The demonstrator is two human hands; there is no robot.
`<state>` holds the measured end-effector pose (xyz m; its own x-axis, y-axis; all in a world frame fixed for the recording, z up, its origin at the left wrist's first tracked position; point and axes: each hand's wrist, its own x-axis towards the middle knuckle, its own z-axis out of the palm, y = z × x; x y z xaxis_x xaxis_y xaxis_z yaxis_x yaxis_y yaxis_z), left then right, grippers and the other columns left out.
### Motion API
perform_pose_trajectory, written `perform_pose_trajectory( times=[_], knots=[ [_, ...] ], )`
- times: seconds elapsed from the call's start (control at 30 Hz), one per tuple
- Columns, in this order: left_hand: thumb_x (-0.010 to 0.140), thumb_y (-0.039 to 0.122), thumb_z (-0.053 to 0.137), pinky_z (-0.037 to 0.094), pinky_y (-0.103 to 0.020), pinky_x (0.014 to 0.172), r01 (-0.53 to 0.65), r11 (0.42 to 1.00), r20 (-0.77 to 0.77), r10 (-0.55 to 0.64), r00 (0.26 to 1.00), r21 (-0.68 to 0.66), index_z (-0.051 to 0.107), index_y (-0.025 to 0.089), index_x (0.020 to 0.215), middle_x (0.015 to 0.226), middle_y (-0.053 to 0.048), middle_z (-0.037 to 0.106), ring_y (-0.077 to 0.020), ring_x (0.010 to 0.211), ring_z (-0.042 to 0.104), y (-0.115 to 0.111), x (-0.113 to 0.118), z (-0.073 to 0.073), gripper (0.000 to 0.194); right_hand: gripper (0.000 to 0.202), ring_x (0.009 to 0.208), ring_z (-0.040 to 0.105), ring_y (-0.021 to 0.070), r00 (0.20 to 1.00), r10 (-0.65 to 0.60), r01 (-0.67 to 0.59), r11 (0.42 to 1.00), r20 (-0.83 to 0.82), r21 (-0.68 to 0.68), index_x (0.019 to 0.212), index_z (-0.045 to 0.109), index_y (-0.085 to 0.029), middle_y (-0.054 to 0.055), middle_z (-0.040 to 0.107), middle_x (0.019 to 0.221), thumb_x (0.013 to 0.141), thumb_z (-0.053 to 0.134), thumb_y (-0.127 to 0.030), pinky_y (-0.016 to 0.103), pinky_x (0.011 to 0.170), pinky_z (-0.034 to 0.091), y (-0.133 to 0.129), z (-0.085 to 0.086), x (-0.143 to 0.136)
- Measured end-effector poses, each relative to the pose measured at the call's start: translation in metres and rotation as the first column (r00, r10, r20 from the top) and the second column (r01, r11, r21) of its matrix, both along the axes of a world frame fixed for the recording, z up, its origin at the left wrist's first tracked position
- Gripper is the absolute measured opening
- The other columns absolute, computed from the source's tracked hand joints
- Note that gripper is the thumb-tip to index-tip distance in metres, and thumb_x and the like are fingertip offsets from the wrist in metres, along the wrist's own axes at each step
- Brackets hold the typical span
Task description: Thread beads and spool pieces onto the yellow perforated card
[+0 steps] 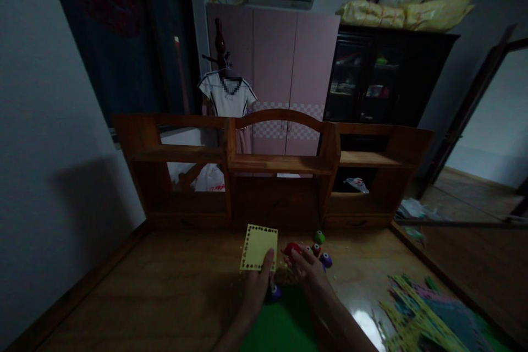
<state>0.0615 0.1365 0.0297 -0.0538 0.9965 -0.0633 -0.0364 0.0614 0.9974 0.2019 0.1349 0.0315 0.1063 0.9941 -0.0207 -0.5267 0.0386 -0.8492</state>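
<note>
My left hand (258, 284) grips a yellow paper card (259, 246) by its lower edge, thumb on top. Small shaped holes run along the card's top, left and bottom edges. Just right of the card, my right hand (308, 270) has its fingers around a red craft punch (292, 249), which is apart from the card. Behind my right hand stand several more small punches, among them a green punch (319, 237) and a purple punch (325, 259). Another dark purple punch (274, 292) lies beside my left wrist, at the top of a green sheet (276, 324).
Tiny paper bits (285, 276) lie scattered between my hands. A heap of cut coloured paper (429, 313) covers the right side of the wooden surface (181, 286). A wooden shelf unit (276, 164) stands along the back edge. A raised wooden rim (94, 278) borders the left side.
</note>
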Motion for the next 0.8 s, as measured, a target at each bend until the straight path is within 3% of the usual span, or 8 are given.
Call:
perform_pose_trajectory(
  times=[0.07, 0.13, 0.27, 0.43, 0.57, 0.67, 0.8],
  knots=[
    [0.072, 0.056, 0.057, 0.049, -0.031, 0.066, -0.027, 0.998, -0.011, 0.028, 1.000, 0.061, 0.063, 0.016, 0.095, 0.084, -0.009, 0.067, -0.0232, 0.076, 0.063, 0.000, -0.002, -0.001, 0.047, 0.036, 0.047, 0.055, 0.0118, 1.000, 0.013, -0.014, 0.998, -0.005, -0.057, 0.080, 0.058, -0.019, 0.003, 0.063, 0.066, 0.064, 0.071, -0.049, 0.024, 0.046, 0.045, 0.001, 0.000, -0.002],
    [0.072, 0.051, 0.060, 0.044, -0.033, 0.088, -0.047, 0.989, -0.002, 0.048, 0.999, 0.138, 0.060, 0.017, 0.107, 0.110, -0.010, 0.062, -0.0247, 0.105, 0.055, -0.001, -0.004, -0.002, 0.048, 0.044, 0.032, 0.041, 0.0068, 0.996, 0.092, -0.092, 0.990, 0.002, -0.103, 0.068, 0.054, -0.018, -0.001, 0.054, 0.049, 0.067, 0.062, -0.061, 0.019, 0.033, 0.030, 0.001, 0.001, -0.003],
    [0.074, 0.047, 0.059, 0.030, -0.038, 0.104, -0.037, 0.988, 0.002, 0.037, 0.999, 0.153, 0.059, 0.018, 0.110, 0.118, -0.011, 0.057, -0.0253, 0.121, 0.043, -0.002, -0.005, -0.005, 0.046, 0.054, 0.025, 0.026, 0.0038, 0.968, 0.248, -0.240, 0.963, 0.051, -0.124, 0.056, 0.046, -0.018, -0.004, 0.042, 0.035, 0.076, 0.044, -0.068, 0.019, 0.032, 0.017, -0.005, 0.004, -0.002],
    [0.075, 0.046, 0.059, 0.032, -0.038, 0.104, -0.055, 0.989, 0.029, 0.052, 0.998, 0.135, 0.057, 0.018, 0.113, 0.118, -0.011, 0.058, -0.0254, 0.124, 0.040, -0.004, -0.005, -0.007, 0.047, 0.052, 0.027, 0.029, 0.0053, 0.966, 0.246, -0.230, 0.957, 0.075, -0.176, 0.057, 0.046, -0.019, -0.002, 0.045, 0.038, 0.074, 0.047, -0.067, 0.020, 0.033, 0.014, -0.004, 0.001, 0.000],
    [0.074, 0.047, 0.061, 0.036, -0.036, 0.100, -0.051, 0.989, 0.057, 0.043, 0.997, 0.140, 0.056, 0.017, 0.114, 0.121, -0.011, 0.056, -0.0256, 0.122, 0.042, -0.003, -0.004, -0.008, 0.050, 0.035, 0.044, 0.048, 0.0086, 0.988, 0.155, -0.156, 0.980, -0.021, -0.120, 0.074, 0.054, -0.019, -0.001, 0.056, 0.059, 0.068, 0.067, -0.051, 0.019, 0.042, 0.034, -0.002, -0.003, -0.001],
    [0.074, 0.048, 0.060, 0.041, -0.033, 0.094, -0.080, 0.988, 0.087, 0.069, 0.994, 0.131, 0.055, 0.018, 0.116, 0.122, -0.011, 0.055, -0.0252, 0.117, 0.048, -0.002, -0.003, -0.007, 0.052, 0.030, 0.058, 0.054, 0.0111, 0.991, 0.103, -0.099, 0.994, 0.089, -0.051, 0.083, 0.059, -0.019, 0.000, 0.059, 0.072, 0.065, 0.074, -0.037, 0.022, 0.053, 0.041, -0.004, -0.004, 0.001],
    [0.073, 0.049, 0.061, 0.048, -0.033, 0.078, -0.064, 0.992, 0.117, 0.052, 0.992, 0.104, 0.057, 0.017, 0.112, 0.109, -0.012, 0.062, -0.0263, 0.097, 0.059, 0.000, -0.005, -0.005, 0.051, 0.029, 0.063, 0.054, 0.0140, 0.970, 0.049, -0.041, 0.998, 0.240, -0.038, 0.087, 0.063, -0.019, 0.002, 0.059, 0.074, 0.068, 0.069, -0.040, 0.024, 0.056, 0.042, -0.005, -0.006, 0.005]
  ],
)
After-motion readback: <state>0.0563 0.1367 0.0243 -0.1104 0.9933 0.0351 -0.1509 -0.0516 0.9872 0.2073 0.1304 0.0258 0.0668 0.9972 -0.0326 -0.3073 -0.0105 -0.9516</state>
